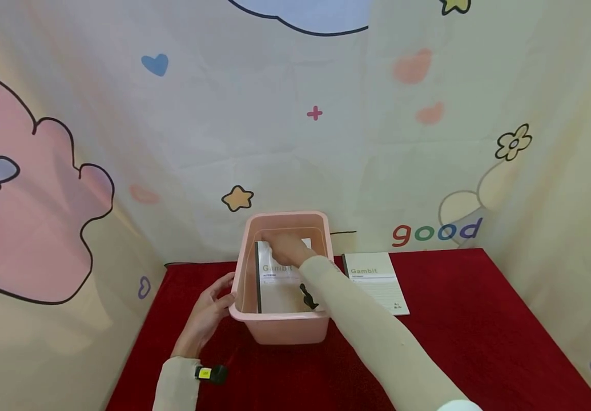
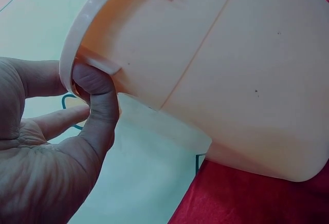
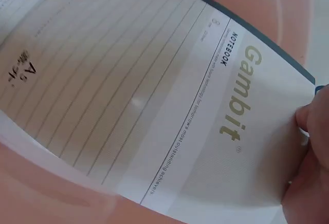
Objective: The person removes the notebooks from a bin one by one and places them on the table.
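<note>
A pink plastic bin [image 1: 290, 331] stands on the red cloth, and the left hand [image 1: 206, 314] grips its left rim; in the left wrist view the left hand [image 2: 67, 126] has its thumb and a finger pinching the rim of the bin [image 2: 231, 80]. Inside the bin lies a white "Gambit" notebook [image 1: 274, 291] with a dark spine. The right hand [image 1: 287, 249] reaches into the bin over the notebook's top end. Seen from the right wrist, the right hand [image 3: 311, 162] holds the top edge of the notebook [image 3: 154, 95] with its fingers.
A second "Gambit" notebook [image 1: 374, 282] lies on the red cloth [image 1: 459, 308], right of the bin. Behind stands a pale curtain [image 1: 285, 148] with printed hearts, stars and the word "good". A dark cord runs along the cloth's back left edge.
</note>
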Demonstrator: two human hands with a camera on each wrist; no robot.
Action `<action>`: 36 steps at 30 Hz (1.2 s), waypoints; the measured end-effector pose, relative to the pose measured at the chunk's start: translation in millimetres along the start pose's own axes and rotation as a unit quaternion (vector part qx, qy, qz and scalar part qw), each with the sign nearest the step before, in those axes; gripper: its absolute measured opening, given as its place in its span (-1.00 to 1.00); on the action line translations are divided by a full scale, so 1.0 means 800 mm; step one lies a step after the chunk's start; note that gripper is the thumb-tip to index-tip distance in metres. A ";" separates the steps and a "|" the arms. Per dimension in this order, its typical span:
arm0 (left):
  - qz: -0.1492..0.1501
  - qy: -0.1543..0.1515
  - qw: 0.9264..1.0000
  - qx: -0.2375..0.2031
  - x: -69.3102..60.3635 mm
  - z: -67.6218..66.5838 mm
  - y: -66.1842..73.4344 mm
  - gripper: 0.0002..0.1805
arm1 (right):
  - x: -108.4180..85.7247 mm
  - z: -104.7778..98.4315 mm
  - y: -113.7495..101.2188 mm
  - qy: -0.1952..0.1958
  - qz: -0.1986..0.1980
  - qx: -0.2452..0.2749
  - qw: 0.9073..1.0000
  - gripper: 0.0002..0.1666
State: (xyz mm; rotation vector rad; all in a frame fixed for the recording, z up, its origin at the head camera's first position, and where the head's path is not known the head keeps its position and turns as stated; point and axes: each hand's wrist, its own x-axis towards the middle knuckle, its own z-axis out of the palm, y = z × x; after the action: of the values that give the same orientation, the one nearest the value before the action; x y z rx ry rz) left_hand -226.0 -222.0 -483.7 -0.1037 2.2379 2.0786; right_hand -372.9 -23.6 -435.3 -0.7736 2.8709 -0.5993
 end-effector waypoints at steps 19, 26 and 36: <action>-0.011 -0.009 1.000 -0.001 -0.002 0.000 -0.014 -0.40 | -0.037 -0.067 -0.015 0.093 -0.109 -0.160 0.977 -0.52; 0.006 -0.009 1.000 -0.008 -0.001 -0.002 -0.008 -0.40 | -0.058 -0.105 -0.013 0.161 -0.150 -0.160 0.962 -0.59; 0.006 -0.014 1.000 -0.008 0.001 0.000 0.001 -0.37 | -0.110 -0.194 -0.018 0.253 -0.187 -0.095 0.944 -0.65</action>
State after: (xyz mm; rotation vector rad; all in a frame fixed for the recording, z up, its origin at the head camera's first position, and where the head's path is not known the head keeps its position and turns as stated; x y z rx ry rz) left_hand -226.8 -221.6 -483.4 -0.0631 2.2112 2.0915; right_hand -321.6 63.2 -287.3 -1.4032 3.3029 -0.6436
